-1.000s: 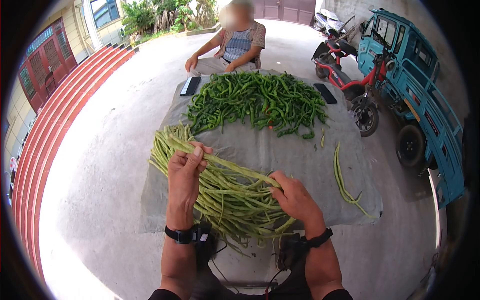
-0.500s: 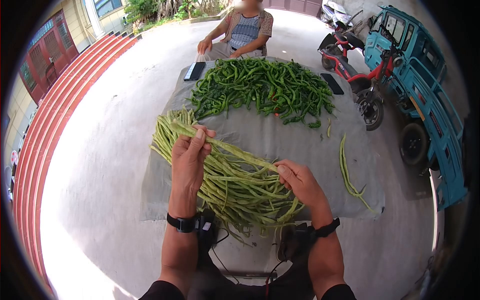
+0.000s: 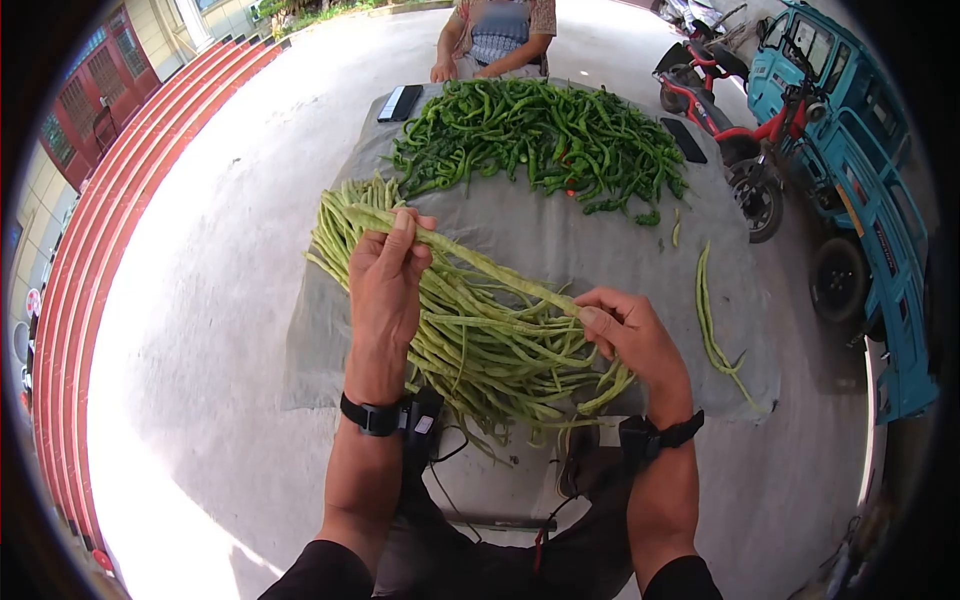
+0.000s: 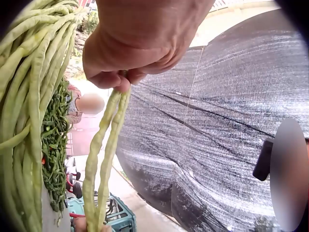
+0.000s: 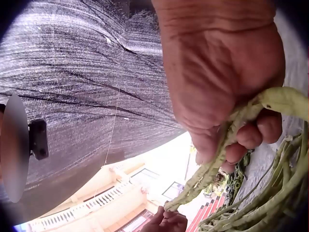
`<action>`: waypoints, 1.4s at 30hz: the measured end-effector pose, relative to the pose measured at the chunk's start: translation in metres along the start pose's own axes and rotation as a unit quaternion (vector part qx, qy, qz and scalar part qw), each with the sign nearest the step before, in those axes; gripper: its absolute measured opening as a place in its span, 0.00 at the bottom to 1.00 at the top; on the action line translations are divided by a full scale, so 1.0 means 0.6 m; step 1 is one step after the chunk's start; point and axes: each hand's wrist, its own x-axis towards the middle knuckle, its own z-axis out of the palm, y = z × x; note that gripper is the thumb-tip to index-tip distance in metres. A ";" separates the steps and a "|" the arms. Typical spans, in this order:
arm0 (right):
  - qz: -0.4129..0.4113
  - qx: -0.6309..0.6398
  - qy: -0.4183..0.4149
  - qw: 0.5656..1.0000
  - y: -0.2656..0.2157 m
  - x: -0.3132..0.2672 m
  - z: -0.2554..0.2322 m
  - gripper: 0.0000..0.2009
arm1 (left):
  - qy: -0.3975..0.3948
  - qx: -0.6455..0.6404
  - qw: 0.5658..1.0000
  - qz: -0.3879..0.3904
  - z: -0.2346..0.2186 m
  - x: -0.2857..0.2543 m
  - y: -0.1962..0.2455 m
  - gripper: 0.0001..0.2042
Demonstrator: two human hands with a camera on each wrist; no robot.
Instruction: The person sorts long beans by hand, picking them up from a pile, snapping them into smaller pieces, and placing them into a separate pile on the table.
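Two pale green long beans (image 3: 500,270) run side by side between the hands, stretched over a heap of the same beans (image 3: 490,375). My left hand (image 3: 388,275) pinches them with thumb and fingertips near the heap's left end. At their other end, my right hand (image 3: 632,328) grips the beans between thumb and curled fingers. In the left wrist view, the pair (image 4: 112,145) hangs together from the left fingertips. The right wrist view shows beans (image 5: 198,179) crossing under the right thumb, one thick end passing out beyond the palm.
A grey cloth (image 3: 640,250) covers the table. Green peppers (image 3: 540,130) are piled at the back between two phones (image 3: 402,102). A few loose beans (image 3: 703,300) lie at the right. Across the table sits a person (image 3: 500,40); a red bike (image 3: 720,120) and blue three-wheeler (image 3: 890,230) stand right.
My right hand has slid outward along the beans, away from the left hand, which keeps its pinch. The head view has tilted down, so the table appears higher in it.
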 end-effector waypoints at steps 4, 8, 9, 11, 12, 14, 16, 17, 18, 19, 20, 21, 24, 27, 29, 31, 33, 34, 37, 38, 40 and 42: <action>-0.023 0.036 0.001 0.999 0.009 -0.001 -0.015 0.14 | -0.026 0.015 1.000 0.006 0.009 -0.008 0.006 0.10; -0.057 0.092 0.013 0.994 0.008 -0.010 -0.033 0.14 | -0.107 -0.031 0.994 0.007 0.003 -0.008 0.008 0.10; -0.065 0.106 0.015 0.992 0.003 -0.014 -0.036 0.14 | -0.118 -0.044 0.992 0.006 0.000 -0.007 0.008 0.10; -0.066 0.111 0.009 0.992 -0.004 -0.021 -0.044 0.15 | -0.140 -0.069 0.988 0.001 -0.005 -0.003 0.008 0.09; -0.066 0.114 0.006 0.991 -0.006 -0.024 -0.048 0.15 | -0.143 -0.078 0.987 0.004 -0.006 -0.003 0.009 0.09; -0.061 0.120 -0.008 0.991 -0.008 -0.032 -0.058 0.16 | -0.150 -0.098 0.984 0.010 -0.007 -0.003 0.014 0.09; -0.045 0.129 -0.004 0.991 -0.006 -0.039 -0.071 0.16 | -0.114 -0.098 0.988 0.032 -0.008 -0.001 0.024 0.09; -0.031 0.135 0.006 0.990 -0.004 -0.042 -0.078 0.16 | -0.095 -0.097 0.990 0.041 -0.011 0.000 0.027 0.09; -0.018 0.141 0.018 0.990 -0.004 -0.044 -0.083 0.16 | -0.093 -0.097 0.990 0.042 -0.015 0.002 0.030 0.09; -0.022 0.125 0.019 0.992 -0.003 -0.045 -0.085 0.15 | -0.090 -0.098 0.990 0.043 -0.020 0.004 0.033 0.09; -0.027 0.108 0.020 0.994 -0.002 -0.045 -0.087 0.15 | -0.087 -0.098 0.990 0.044 -0.022 0.005 0.033 0.09; -0.031 0.092 0.021 0.995 -0.001 -0.044 -0.088 0.14 | -0.087 -0.095 0.991 0.047 -0.020 0.005 0.032 0.09; -0.033 0.027 0.019 0.999 0.007 -0.042 -0.098 0.14 | -0.084 -0.086 0.991 0.053 -0.018 0.004 0.027 0.10; 0.008 -0.024 0.042 0.999 -0.002 -0.048 -0.098 0.13 | -0.080 -0.080 0.992 0.059 -0.018 0.008 0.024 0.10; 0.027 -0.036 0.036 0.998 0.003 -0.051 -0.104 0.13 | -0.073 -0.075 0.992 0.066 -0.024 0.011 0.023 0.10; 0.043 -0.052 0.020 0.998 0.010 -0.053 -0.109 0.13 | -0.076 -0.071 0.993 0.059 -0.027 0.011 0.022 0.10; 0.051 -0.072 -0.008 0.996 0.017 -0.051 -0.111 0.13 | -0.083 -0.066 0.993 0.050 -0.024 0.009 0.022 0.10; 0.060 -0.083 -0.018 0.995 0.027 -0.050 -0.114 0.14 | -0.089 -0.063 0.993 0.044 -0.020 0.006 0.021 0.10; 0.088 -0.105 -0.029 0.990 0.038 -0.050 -0.126 0.15 | -0.106 -0.051 0.992 0.045 -0.005 -0.006 0.018 0.10; 0.101 -0.102 -0.016 0.989 0.033 -0.055 -0.129 0.15 | -0.112 -0.046 0.991 0.048 0.000 -0.008 0.017 0.10; 0.099 -0.078 0.010 0.992 0.016 -0.066 -0.138 0.16 | -0.094 -0.054 0.993 0.055 0.000 -0.005 0.018 0.10; 0.069 -0.037 0.037 0.996 0.006 -0.082 -0.153 0.16 | -0.061 -0.070 0.994 0.053 -0.007 0.002 0.017 0.09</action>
